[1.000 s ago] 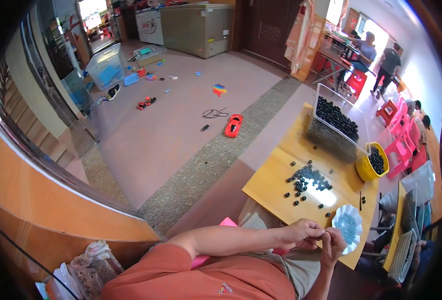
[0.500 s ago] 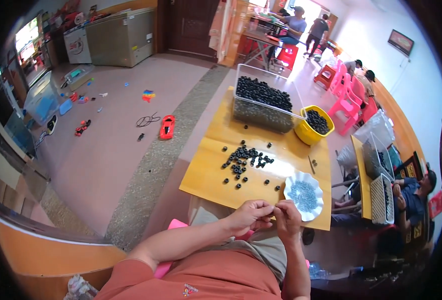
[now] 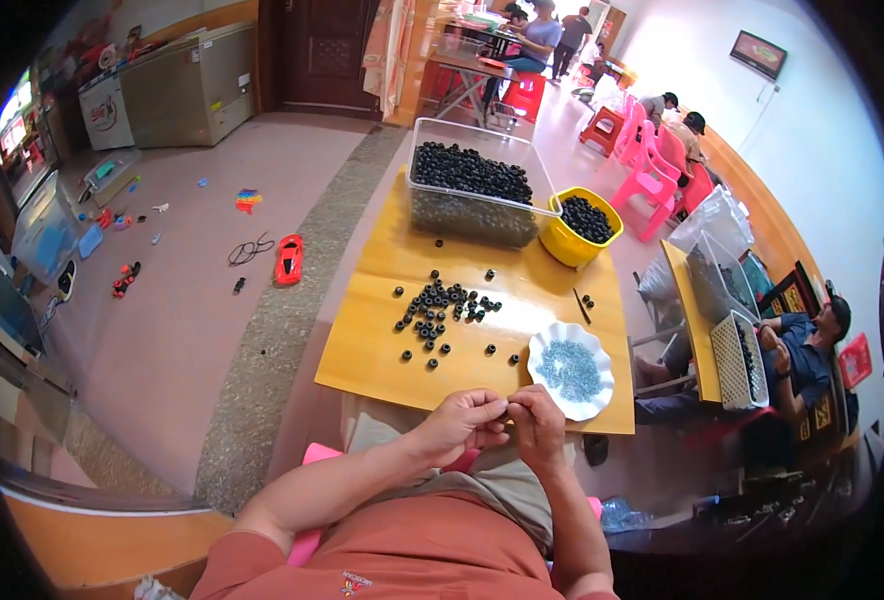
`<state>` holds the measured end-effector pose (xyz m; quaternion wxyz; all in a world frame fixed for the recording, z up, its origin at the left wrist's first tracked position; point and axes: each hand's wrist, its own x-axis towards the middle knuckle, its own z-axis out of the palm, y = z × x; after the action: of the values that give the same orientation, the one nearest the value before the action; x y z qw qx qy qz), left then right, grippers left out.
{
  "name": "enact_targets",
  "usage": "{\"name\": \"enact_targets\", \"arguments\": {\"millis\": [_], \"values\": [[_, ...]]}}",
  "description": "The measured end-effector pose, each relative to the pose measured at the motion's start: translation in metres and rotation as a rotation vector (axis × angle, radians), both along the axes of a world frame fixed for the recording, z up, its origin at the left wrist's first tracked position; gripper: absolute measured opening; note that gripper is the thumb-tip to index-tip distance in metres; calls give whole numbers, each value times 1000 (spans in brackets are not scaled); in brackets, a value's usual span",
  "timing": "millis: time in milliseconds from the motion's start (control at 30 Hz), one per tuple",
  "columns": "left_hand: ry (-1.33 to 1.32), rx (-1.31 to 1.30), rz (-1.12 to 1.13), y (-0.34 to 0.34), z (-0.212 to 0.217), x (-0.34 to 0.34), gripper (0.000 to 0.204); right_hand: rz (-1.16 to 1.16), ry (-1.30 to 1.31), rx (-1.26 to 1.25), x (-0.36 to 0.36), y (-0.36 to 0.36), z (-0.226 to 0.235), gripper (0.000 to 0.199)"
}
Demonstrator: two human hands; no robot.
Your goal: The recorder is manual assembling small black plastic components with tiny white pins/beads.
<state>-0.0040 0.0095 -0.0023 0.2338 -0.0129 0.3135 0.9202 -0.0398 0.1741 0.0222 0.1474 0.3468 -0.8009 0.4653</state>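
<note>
Just over the near edge of the yellow wooden table (image 3: 372,365), my left hand (image 3: 465,420) and my right hand (image 3: 539,428) meet fingertip to fingertip. Both are closed in a pinch around something small, mostly covered by the fingers. Beside my right hand stands a white scalloped dish (image 3: 605,380) holding many tiny pale-blue, see-through pieces (image 3: 568,370). Small black ring-like parts (image 3: 429,318) lie loose on the tabletop beyond my left hand. A thin dark stick (image 3: 581,306) rests farther right, next to a few more black parts.
A clear plastic bin (image 3: 472,215) and a yellow tub (image 3: 574,245), both filled with black parts, stand at the table's far end. To the right, a person (image 3: 812,340) sits by a white basket (image 3: 742,365). A red toy car (image 3: 289,260) lies on the floor at left.
The whole scene has shifted left and slightly up in the picture as my head turned. My hands stay pinched together, the fingers only slightly rearranged.
</note>
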Motion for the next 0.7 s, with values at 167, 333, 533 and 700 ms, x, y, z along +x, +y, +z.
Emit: {"name": "enact_targets", "arguments": {"millis": [167, 333, 533, 700], "values": [[-8, -14, 19, 0, 3, 1, 15, -14, 45, -23, 0, -2, -2, 6], [8, -41, 54, 0, 1, 0, 15, -5, 1, -10, -1, -1, 0, 6], [38, -74, 74, 1, -4, -2, 16, -1, -89, 21, -3, 5, 0, 6], [14, -52, 59, 0, 1, -1, 17, -11, -124, 17, -1, 3, 0, 5]]}}
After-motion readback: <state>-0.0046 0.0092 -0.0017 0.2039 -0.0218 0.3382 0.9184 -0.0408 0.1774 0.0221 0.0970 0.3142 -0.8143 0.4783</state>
